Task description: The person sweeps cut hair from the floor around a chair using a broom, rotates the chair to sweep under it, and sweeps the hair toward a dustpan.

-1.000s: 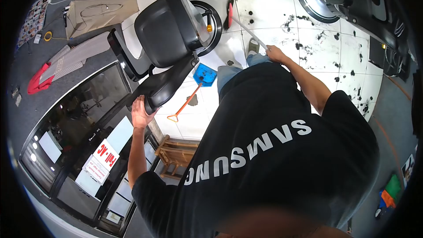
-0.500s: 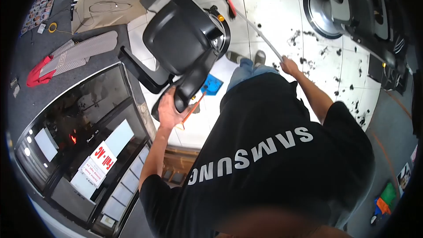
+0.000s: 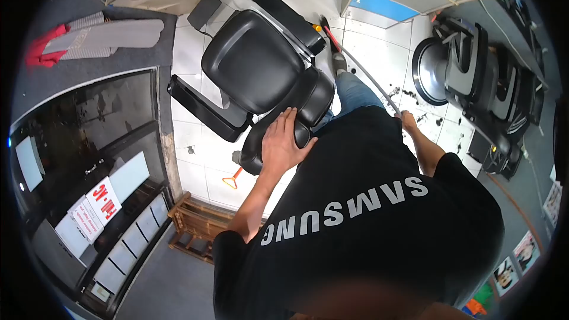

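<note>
My left hand (image 3: 282, 145) lies with fingers outstretched and thumb apart on the backrest of a black salon chair (image 3: 252, 62). My right hand (image 3: 407, 122) is closed around the grey handle of a broom (image 3: 370, 79). The broom's red head and dark bristles reach the floor beside the chair's far armrest, close to my foot. On the tiles left of the backrest shows the orange handle of a dustpan (image 3: 231, 181); its pan is hidden under the chair. Dark hair clippings (image 3: 409, 93) are scattered on the floor around the broom handle.
A second salon chair (image 3: 474, 83) with a round metal base stands at right. A cabinet (image 3: 385, 3) with a blue drawer is at the back. A glass door (image 3: 89, 136) and a wooden rack (image 3: 198, 225) are at left. A striped cloth (image 3: 106, 35) lies on the grey surface.
My left hand has gone from the backrest's edge to lie flat across it, nearer my body. The broom head is closer to the chair. The blue pan is now hidden, and the view has shifted.
</note>
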### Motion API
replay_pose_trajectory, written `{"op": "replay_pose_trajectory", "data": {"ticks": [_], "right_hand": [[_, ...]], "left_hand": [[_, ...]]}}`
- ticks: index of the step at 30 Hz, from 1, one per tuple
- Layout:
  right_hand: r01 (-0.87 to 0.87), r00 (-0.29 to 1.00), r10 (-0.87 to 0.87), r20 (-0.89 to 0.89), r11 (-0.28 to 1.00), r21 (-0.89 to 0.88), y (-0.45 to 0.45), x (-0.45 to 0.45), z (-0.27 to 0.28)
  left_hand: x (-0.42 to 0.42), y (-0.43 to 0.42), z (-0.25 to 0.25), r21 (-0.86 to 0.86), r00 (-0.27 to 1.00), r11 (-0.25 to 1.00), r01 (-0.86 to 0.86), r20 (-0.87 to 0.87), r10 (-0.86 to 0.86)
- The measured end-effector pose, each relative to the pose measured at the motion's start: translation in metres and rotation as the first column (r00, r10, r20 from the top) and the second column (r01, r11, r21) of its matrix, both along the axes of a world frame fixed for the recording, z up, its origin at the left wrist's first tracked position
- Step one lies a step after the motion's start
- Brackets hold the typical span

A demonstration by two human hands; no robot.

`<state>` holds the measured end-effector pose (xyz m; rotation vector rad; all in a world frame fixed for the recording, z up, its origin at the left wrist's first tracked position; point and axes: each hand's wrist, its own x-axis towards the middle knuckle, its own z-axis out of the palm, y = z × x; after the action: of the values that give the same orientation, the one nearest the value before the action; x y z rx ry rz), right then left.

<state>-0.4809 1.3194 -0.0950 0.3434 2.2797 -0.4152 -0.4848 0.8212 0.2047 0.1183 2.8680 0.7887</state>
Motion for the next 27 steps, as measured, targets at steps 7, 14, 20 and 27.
{"op": "replay_pose_trajectory", "data": {"ticks": [7, 14, 20, 27], "right_hand": [[-0.321, 0.932, 0.308, -0.191, 0.946, -0.044, -0.107, -0.248, -0.087], [-0.504, 0.861, 0.509, 0.004, 0.854, -0.129, -0.332, -0.499, -0.107], [-0.673, 0.736, 0.676, 0.044, 0.737, -0.059, -0.327, -0.489, -0.113], [-0.553, 0.828, 0.547, 0.127, 0.833, 0.015, -0.084, -0.343, -0.043]], "left_hand": [[-0.035, 0.019, 0.005, -0.012, 0.985, 0.989, -0.149, 0.086, 0.15], [-0.053, 0.033, -0.012, 0.017, 0.98, 0.981, -0.194, 0.055, 0.193], [-0.064, 0.039, -0.014, -0.015, 0.982, 0.983, -0.184, 0.048, 0.184], [-0.069, 0.035, -0.012, -0.034, 0.984, 0.985, -0.168, 0.058, 0.17]]}}
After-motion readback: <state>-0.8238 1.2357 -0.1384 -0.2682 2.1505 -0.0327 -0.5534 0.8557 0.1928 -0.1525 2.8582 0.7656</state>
